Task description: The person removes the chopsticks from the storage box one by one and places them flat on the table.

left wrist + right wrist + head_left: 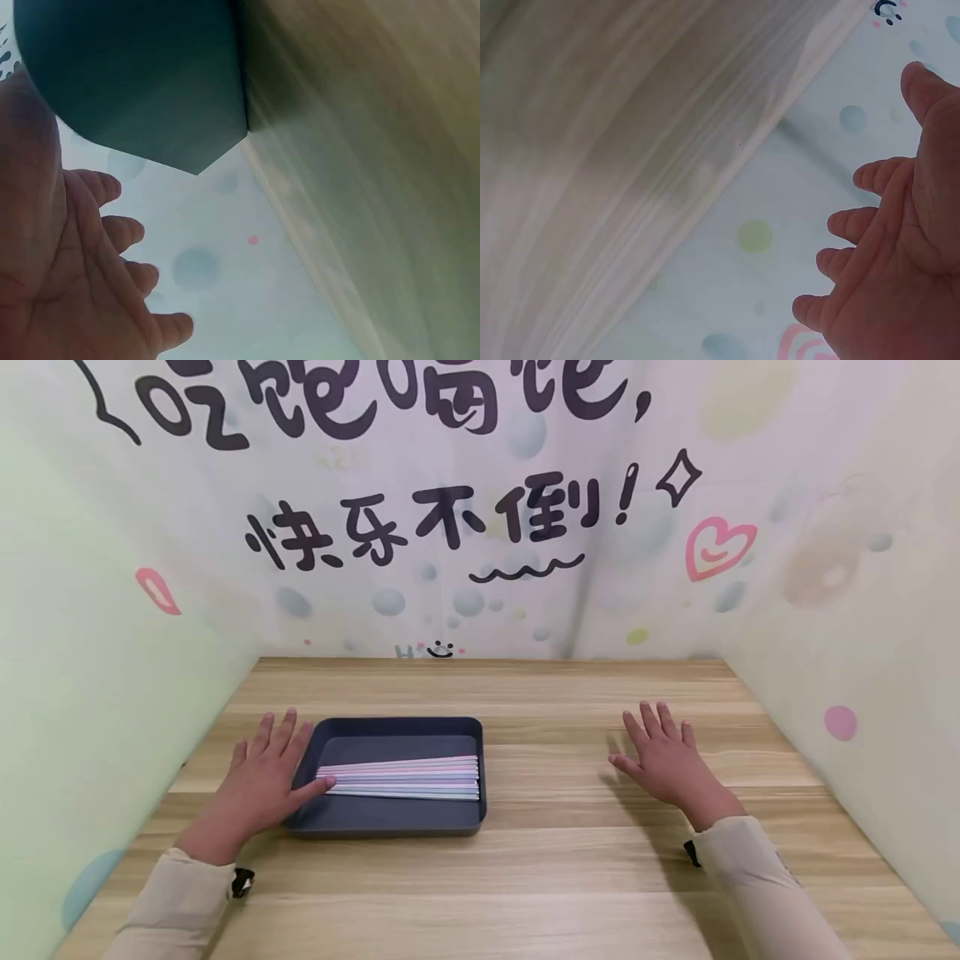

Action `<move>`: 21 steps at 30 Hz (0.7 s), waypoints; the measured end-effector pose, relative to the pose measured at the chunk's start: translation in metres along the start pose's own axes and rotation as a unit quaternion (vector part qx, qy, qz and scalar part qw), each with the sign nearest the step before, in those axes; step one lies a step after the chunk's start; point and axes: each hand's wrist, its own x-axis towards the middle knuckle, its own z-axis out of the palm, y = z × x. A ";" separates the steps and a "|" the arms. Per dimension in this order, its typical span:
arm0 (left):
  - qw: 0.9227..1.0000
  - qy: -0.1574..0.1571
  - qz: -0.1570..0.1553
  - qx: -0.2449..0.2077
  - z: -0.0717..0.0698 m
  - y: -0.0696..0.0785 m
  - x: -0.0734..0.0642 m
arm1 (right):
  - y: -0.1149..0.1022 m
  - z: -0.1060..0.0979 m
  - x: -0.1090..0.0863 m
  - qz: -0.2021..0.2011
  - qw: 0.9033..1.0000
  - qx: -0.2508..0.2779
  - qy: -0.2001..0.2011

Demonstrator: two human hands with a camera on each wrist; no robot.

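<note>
A dark blue-grey rectangular tray [405,824] lies on the table, left of the middle. Inside it is a bundle of thin pale sticks [408,777] in pink, lilac, blue and white, side by side lengthwise. My left hand [258,785] is at the tray's left side, fingers spread, with the thumb reaching over the rim and overlapping the sticks' left ends. In the left wrist view the tray's outer wall [142,82] rises beside the palm. Off to the right, my right hand [667,764] hovers over the table, fingers spread, holding nothing.
The wood-grain table [540,877] reaches back to a white printed cloth [420,602] with dark lettering. Pale walls [90,677] stand close along the left and right sides. Both sleeves are light beige, with a small black piece [243,882] at the left cuff.
</note>
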 end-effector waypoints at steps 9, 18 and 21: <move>0.998 -0.045 0.033 -0.017 -0.002 -0.011 -0.002 | 0.006 -0.007 0.001 -0.040 0.997 -0.060 0.016; 0.995 -0.070 0.047 -0.052 -0.006 -0.017 -0.008 | 0.008 -0.019 0.007 -0.092 0.990 -0.103 0.029; 0.994 -0.077 0.048 -0.059 -0.005 -0.019 -0.009 | 0.005 -0.021 0.011 -0.106 0.989 -0.105 0.023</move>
